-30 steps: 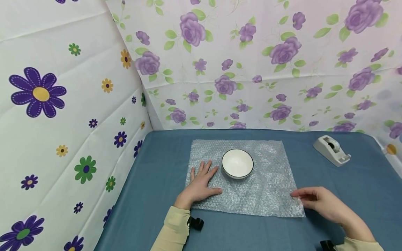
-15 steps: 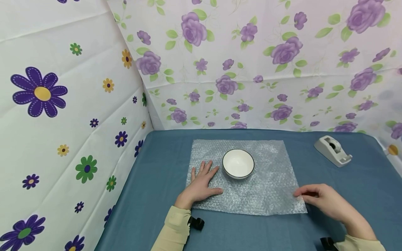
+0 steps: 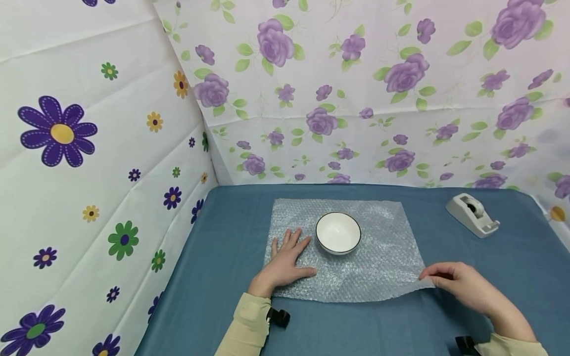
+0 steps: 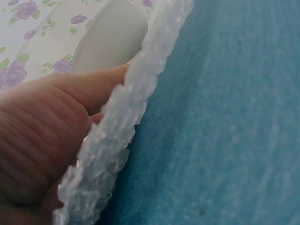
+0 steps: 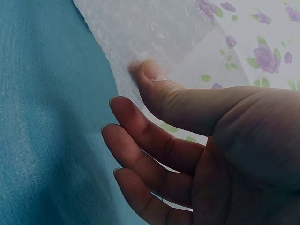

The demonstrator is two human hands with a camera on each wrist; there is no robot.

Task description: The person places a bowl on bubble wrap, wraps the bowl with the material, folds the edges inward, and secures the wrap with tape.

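A sheet of clear bubble wrap point(image 3: 378, 267) lies on the blue cloth, with a white bowl point(image 3: 338, 233) standing upright on it; the bowl has a dark rim. My left hand point(image 3: 283, 264) rests flat on the sheet's left part, fingers spread, just left of the bowl. In the left wrist view the sheet's thick bubbly edge point(image 4: 112, 136) runs past the thumb, and part of the bowl point(image 4: 110, 37) shows behind. At the sheet's near right corner, my right hand point(image 3: 460, 284) pinches the bubble wrap point(image 5: 145, 37) between thumb and index finger. That corner is lifted slightly off the cloth.
A white tape dispenser point(image 3: 472, 214) stands at the back right of the blue-covered table point(image 3: 356, 331). Flowered cloth point(image 3: 285, 99) hangs behind the table, and another flowered cloth point(image 3: 89, 188) hangs along the left side.
My right hand has raised the sheet's near right corner, which now curls upward, and has shifted slightly right. My left hand and the bowl have stayed in place.
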